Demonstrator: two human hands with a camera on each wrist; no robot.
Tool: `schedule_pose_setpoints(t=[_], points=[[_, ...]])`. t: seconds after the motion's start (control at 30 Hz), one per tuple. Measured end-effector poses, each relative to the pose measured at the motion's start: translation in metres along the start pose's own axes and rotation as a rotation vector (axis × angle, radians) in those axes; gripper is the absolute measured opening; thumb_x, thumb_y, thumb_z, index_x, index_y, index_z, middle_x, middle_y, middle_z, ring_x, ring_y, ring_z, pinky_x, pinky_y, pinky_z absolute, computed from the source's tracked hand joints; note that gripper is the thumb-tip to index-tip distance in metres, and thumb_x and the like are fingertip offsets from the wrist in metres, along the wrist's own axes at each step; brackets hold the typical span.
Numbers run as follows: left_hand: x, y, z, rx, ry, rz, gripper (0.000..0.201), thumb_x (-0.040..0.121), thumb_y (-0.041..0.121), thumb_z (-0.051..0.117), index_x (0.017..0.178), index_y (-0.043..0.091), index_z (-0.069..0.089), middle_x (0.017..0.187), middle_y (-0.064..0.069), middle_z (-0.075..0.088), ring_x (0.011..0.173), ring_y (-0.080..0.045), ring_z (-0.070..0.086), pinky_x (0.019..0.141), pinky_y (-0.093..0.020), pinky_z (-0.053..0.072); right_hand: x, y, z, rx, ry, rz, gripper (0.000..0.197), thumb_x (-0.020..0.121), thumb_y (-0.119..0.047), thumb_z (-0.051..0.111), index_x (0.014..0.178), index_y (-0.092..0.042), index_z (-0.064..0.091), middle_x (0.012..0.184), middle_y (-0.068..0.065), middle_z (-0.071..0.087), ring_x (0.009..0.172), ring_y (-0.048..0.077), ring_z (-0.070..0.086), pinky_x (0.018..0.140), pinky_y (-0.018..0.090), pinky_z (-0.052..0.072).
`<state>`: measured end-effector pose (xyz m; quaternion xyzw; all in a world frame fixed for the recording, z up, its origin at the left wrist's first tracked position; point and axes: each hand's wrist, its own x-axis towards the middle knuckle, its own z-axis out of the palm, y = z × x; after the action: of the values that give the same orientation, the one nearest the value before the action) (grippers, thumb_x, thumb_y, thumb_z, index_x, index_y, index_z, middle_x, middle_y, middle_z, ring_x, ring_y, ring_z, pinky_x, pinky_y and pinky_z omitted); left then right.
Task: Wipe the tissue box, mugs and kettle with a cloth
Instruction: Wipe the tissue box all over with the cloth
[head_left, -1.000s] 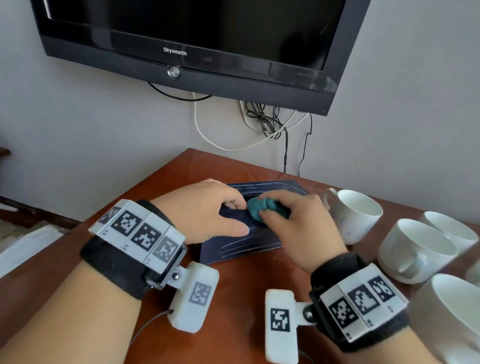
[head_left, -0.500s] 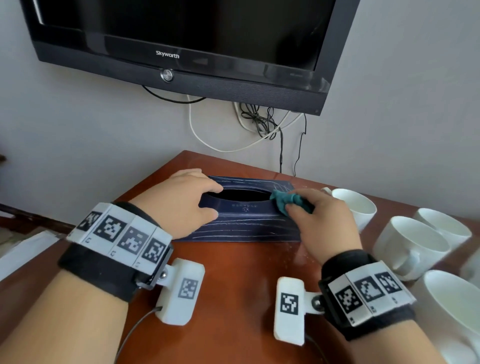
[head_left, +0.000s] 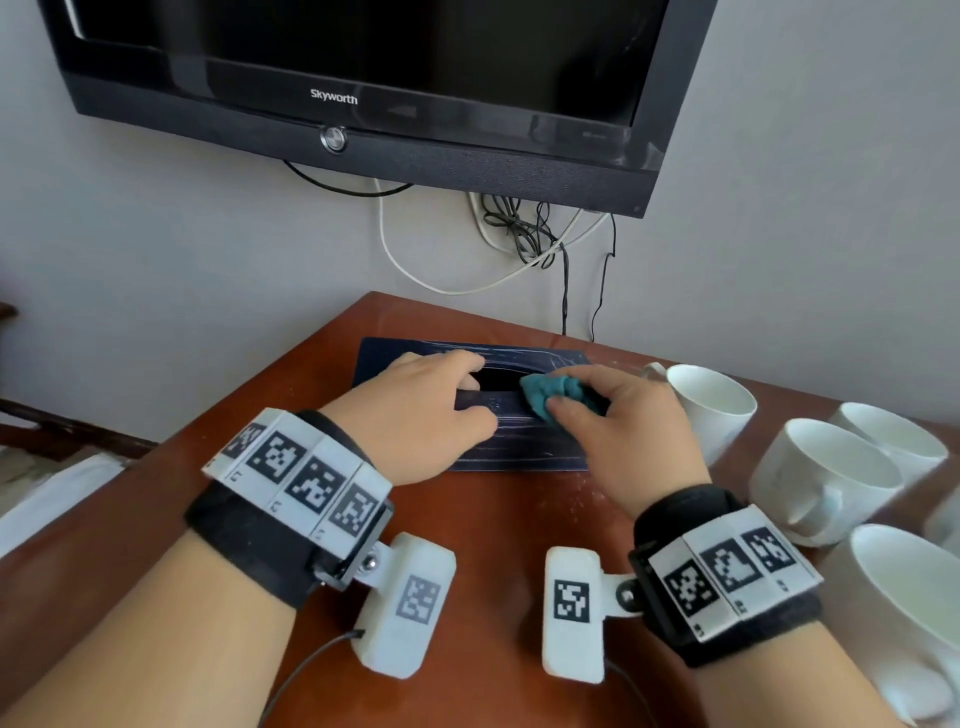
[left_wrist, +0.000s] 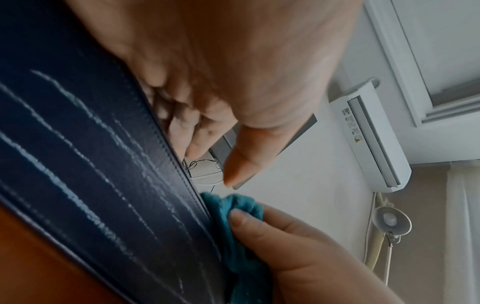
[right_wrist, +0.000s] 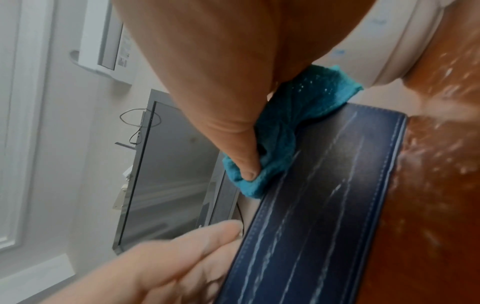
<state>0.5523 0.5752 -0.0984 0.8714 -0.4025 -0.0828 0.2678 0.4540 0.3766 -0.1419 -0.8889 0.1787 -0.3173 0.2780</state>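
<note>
The dark blue tissue box (head_left: 519, 447) with white streaks lies flat on the wooden table, close to the wall. My left hand (head_left: 470, 392) holds its left part, with the fingers curled over the top at the oval opening. My right hand (head_left: 576, 395) pinches a bunched teal cloth (head_left: 545, 397) and presses it on the box top, just right of the opening. The right wrist view shows my thumb on the cloth (right_wrist: 291, 127) at the box's (right_wrist: 324, 205) upper edge. In the left wrist view the cloth (left_wrist: 233, 226) sits against the same edge. No kettle is in view.
Several white mugs stand to the right of the box: one beside it (head_left: 711, 410), two further right (head_left: 826, 478) (head_left: 893, 441), and one near the front edge (head_left: 914, 597). A wall-mounted television (head_left: 363, 78) with hanging cables (head_left: 519, 234) is above the table. White specks dot the table (head_left: 493, 519) near the box.
My right hand has slid the cloth from the right end of the box top back left to the opening. The left hand has stayed on the box's left part.
</note>
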Motion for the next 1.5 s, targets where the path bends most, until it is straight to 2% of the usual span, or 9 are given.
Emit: schedule_pose_setpoints(t=[0.33, 0.53, 0.77, 1.0, 1.13, 1.27, 1.33, 1.4, 1.5], points=[[0.005, -0.002, 0.001, 0.02, -0.005, -0.004, 0.049, 0.108, 0.024, 0.033, 0.155, 0.034, 0.044, 0.154, 0.011, 0.045, 0.147, -0.016, 0.028, 0.121, -0.039, 0.029, 0.004, 0.023, -0.021, -0.159, 0.121, 0.143, 0.03, 0.091, -0.045, 0.061, 0.119, -0.04, 0.071, 0.105, -0.002, 0.076, 0.11, 0.037, 0.061, 0.096, 0.052, 0.051], [0.009, -0.007, 0.002, 0.042, 0.032, -0.029, 0.045, 0.109, 0.024, 0.031, 0.141, 0.039, 0.058, 0.15, 0.007, 0.049, 0.143, -0.02, 0.033, 0.12, -0.046, 0.03, 0.0, 0.009, -0.015, -0.065, 0.045, 0.033, 0.026, 0.088, -0.042, 0.065, 0.113, -0.041, 0.073, 0.1, -0.007, 0.074, 0.107, 0.032, 0.061, 0.095, 0.049, 0.051], [0.011, -0.016, -0.002, -0.006, 0.088, -0.024, 0.043, 0.108, 0.025, 0.032, 0.116, 0.047, 0.069, 0.133, 0.017, 0.062, 0.131, -0.017, 0.048, 0.114, -0.048, 0.039, -0.004, -0.01, -0.004, 0.006, -0.06, -0.049, 0.044, 0.077, -0.065, 0.051, 0.114, -0.049, 0.069, 0.102, -0.018, 0.073, 0.109, 0.025, 0.062, 0.099, 0.048, 0.05], [0.009, -0.023, -0.01, 0.005, 0.134, -0.074, 0.045, 0.103, 0.014, 0.035, 0.088, 0.041, 0.068, 0.086, 0.023, 0.059, 0.09, -0.015, 0.053, 0.078, -0.034, 0.04, -0.007, -0.002, -0.022, 0.137, 0.13, 0.061, 0.036, 0.095, -0.014, 0.065, 0.117, -0.043, 0.071, 0.1, -0.011, 0.071, 0.101, 0.019, 0.066, 0.095, 0.036, 0.053], [0.006, -0.032, -0.017, 0.02, 0.222, -0.116, 0.039, 0.101, 0.016, 0.042, 0.083, 0.032, 0.073, 0.086, 0.015, 0.067, 0.084, -0.009, 0.061, 0.068, -0.03, 0.043, -0.009, -0.001, -0.02, 0.407, 0.237, 0.114, 0.028, 0.089, -0.014, 0.059, 0.092, -0.036, 0.077, 0.089, -0.008, 0.075, 0.079, 0.026, 0.067, 0.077, 0.048, 0.06], [0.001, -0.024, -0.013, -0.047, 0.282, -0.05, 0.037, 0.102, 0.02, 0.043, 0.088, 0.033, 0.074, 0.086, 0.014, 0.071, 0.064, 0.001, 0.06, 0.055, -0.02, 0.038, -0.008, -0.007, -0.018, 0.539, 0.22, 0.093, 0.036, 0.094, 0.001, 0.058, 0.083, -0.028, 0.076, 0.085, -0.013, 0.076, 0.076, 0.009, 0.067, 0.07, 0.024, 0.054], [-0.001, -0.016, -0.009, -0.064, 0.272, -0.006, 0.033, 0.101, 0.022, 0.045, 0.09, 0.03, 0.075, 0.078, 0.011, 0.07, 0.059, 0.005, 0.058, 0.048, -0.015, 0.034, -0.008, -0.008, -0.014, 0.586, 0.169, 0.105, 0.029, 0.092, -0.006, 0.062, 0.088, -0.028, 0.078, 0.092, -0.008, 0.079, 0.081, 0.011, 0.07, 0.072, 0.027, 0.054], [-0.001, -0.009, -0.003, -0.05, 0.257, 0.014, 0.029, 0.099, 0.029, 0.05, 0.087, 0.025, 0.076, 0.069, 0.002, 0.068, 0.059, -0.007, 0.059, 0.049, -0.019, 0.038, -0.01, -0.006, -0.009, 0.642, 0.129, 0.125, 0.022, 0.088, -0.016, 0.065, 0.097, -0.031, 0.079, 0.099, 0.0, 0.079, 0.093, 0.022, 0.074, 0.082, 0.036, 0.058], [-0.003, -0.001, 0.006, -0.039, 0.201, 0.03, 0.036, 0.099, 0.049, 0.053, 0.091, 0.022, 0.076, 0.08, 0.004, 0.071, 0.078, -0.012, 0.065, 0.074, -0.034, 0.054, -0.01, -0.007, -0.006, 0.696, 0.109, 0.127, 0.02, 0.095, -0.008, 0.07, 0.096, -0.026, 0.078, 0.098, 0.002, 0.079, 0.094, 0.024, 0.074, 0.084, 0.04, 0.059]])
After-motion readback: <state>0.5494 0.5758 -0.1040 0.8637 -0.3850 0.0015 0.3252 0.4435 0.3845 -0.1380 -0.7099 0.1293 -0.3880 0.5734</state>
